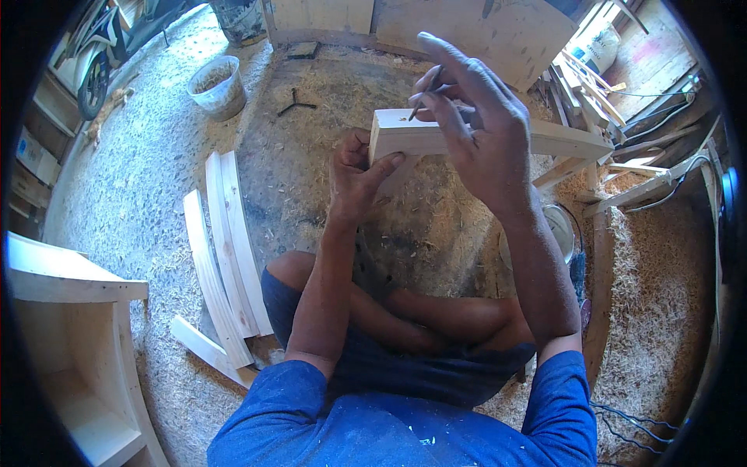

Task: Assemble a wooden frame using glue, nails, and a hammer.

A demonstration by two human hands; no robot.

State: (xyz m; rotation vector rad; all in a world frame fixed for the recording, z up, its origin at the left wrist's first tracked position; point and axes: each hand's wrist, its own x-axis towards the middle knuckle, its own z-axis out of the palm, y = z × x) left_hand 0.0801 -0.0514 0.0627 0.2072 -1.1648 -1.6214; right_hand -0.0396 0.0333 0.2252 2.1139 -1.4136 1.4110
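Note:
A pale wooden beam (498,140) lies across in front of me, its squared end toward the left. Around that end my left hand (359,173) is closed, the thumb along the near face and the fingers at the end. A slim dark pencil (426,95) is pinched between the fingers of my right hand (482,124), its tip down at the beam's top face near a small mark. My right index finger points up, away from the pencil. The right hand hides part of the beam.
Several pale boards (226,249) lie on the shavings-covered floor at left, near a wooden cabinet frame (78,292). A whitish bucket (218,89) and a three-armed black tool (296,103) are farther off. Wood scraps (583,89) and cables (634,424) are at right.

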